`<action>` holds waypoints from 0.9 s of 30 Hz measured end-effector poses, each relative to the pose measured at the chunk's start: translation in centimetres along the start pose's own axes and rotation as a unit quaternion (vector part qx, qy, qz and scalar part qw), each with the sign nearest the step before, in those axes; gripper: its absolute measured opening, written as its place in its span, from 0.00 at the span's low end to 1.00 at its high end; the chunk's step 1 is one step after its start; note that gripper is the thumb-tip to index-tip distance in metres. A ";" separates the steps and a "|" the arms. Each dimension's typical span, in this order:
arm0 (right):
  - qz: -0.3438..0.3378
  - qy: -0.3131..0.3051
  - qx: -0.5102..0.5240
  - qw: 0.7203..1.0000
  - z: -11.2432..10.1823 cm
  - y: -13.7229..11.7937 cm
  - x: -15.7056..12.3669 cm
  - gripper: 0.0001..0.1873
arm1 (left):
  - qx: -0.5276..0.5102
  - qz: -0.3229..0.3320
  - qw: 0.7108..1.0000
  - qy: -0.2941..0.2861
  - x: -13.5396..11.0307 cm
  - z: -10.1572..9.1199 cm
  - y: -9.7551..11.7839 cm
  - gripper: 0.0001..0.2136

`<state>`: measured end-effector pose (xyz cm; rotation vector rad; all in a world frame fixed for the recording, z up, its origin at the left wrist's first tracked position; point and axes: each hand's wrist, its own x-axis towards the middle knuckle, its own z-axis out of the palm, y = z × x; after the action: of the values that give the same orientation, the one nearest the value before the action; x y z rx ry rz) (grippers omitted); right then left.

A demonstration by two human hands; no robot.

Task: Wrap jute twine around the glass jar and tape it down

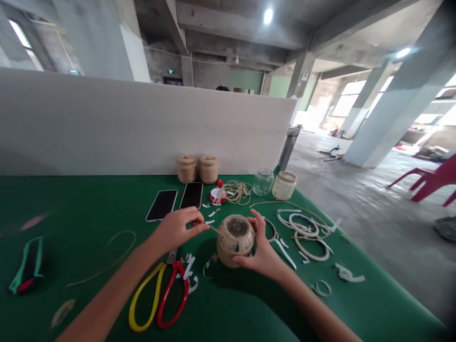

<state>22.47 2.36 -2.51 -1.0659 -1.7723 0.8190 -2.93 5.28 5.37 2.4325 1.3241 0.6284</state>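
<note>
My right hand [261,251] grips a round glass jar [235,239] wrapped in jute twine, tipped so its base faces me. My left hand [180,228] pinches the twine strand [215,230] that runs taut to the jar's side. Both hands hover just above the green table [89,213]. Scissors [160,294] with one yellow and one red handle lie under my left forearm.
Two twine spools [197,168] stand by the white partition [142,123]. Two phones [177,202], a red tape roll [216,194], loose twine [239,191], a bare jar [263,182] and a wrapped jar [284,185] lie beyond. White tape rings [306,232] and scraps sit right; a pouch [28,263] far left.
</note>
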 end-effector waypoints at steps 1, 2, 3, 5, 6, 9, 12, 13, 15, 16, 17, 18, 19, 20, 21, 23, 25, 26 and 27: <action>-0.004 -0.006 0.006 1.000 -0.1 -0.1 0.0 0.60 | 0.001 -0.001 1.000 0.001 0.1 0.0 0.0 0.15; -0.012 -0.017 0.014 1.000 -0.2 -0.2 0.0 0.59 | 0.003 0.000 1.000 0.002 0.2 0.1 0.0 0.16; -0.020 -0.029 0.023 0.999 -0.3 -0.3 0.1 0.58 | 0.006 0.003 1.000 0.002 0.3 0.2 0.0 0.16; -0.030 -0.056 0.035 0.997 -0.6 -0.5 0.0 0.56 | 0.014 0.012 1.000 0.003 0.4 0.4 -0.1 0.16; -0.032 -0.064 0.033 0.997 -0.7 -0.6 0.0 0.56 | 0.018 0.017 1.000 0.005 0.4 0.5 -0.1 0.16; -0.030 -0.046 -0.010 0.998 -0.5 -0.5 -0.1 0.62 | 0.029 0.025 0.999 0.013 0.4 0.7 -0.2 0.16; -0.016 -0.013 -0.045 0.999 0.0 -0.4 -0.2 0.67 | 0.033 0.026 0.999 0.016 0.5 0.8 -0.2 0.17; -0.010 -0.005 -0.047 0.999 0.2 -0.3 -0.2 0.67 | 0.034 0.026 0.999 0.017 0.5 0.8 -0.1 0.16; 0.001 0.007 -0.040 0.999 0.4 -0.4 -0.1 0.65 | 0.037 0.026 0.999 0.017 0.6 0.8 -0.1 0.16; 0.003 0.010 -0.035 0.999 0.4 -0.5 -0.1 0.63 | 0.039 0.027 0.999 0.015 0.6 0.8 0.0 0.16; 0.001 0.009 -0.027 1.000 0.2 -0.6 -0.1 0.61 | 0.041 0.028 0.999 0.014 0.6 0.9 0.0 0.16; -0.006 0.002 -0.015 1.000 0.1 -0.7 0.0 0.59 | 0.043 0.028 0.999 0.012 0.6 0.9 0.1 0.16; -0.015 -0.010 0.001 1.000 -0.2 -0.8 0.0 0.58 | 0.044 0.029 0.999 0.009 0.6 1.0 0.1 0.16; -0.026 -0.027 0.017 0.999 -0.5 -0.9 0.0 0.56 | 0.045 0.032 0.998 0.006 0.6 1.0 0.1 0.16; -0.036 -0.047 0.032 0.998 -0.7 -1.0 0.0 0.55 | 0.045 0.036 0.998 0.004 0.6 1.0 0.2 0.16; -0.052 -0.087 0.051 0.993 -1.1 -1.2 -0.1 0.52 | 0.048 0.044 0.998 0.002 0.6 1.0 0.2 0.17; -0.057 -0.097 0.046 0.993 -1.1 -1.1 -0.2 0.53 | 0.057 0.048 0.997 0.004 0.6 1.0 0.2 0.17; -0.053 -0.087 0.035 0.994 -0.9 -1.0 -0.2 0.56 | 0.062 0.048 0.997 0.004 0.6 1.0 0.2 0.17; -0.044 -0.069 0.019 0.996 -0.6 -0.9 -0.3 0.59 | 0.068 0.047 0.997 0.003 0.5 1.0 0.2 0.17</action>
<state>22.82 1.78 -1.61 -0.9188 -1.8971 0.8859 -2.04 5.59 4.76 2.6170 1.2995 0.5886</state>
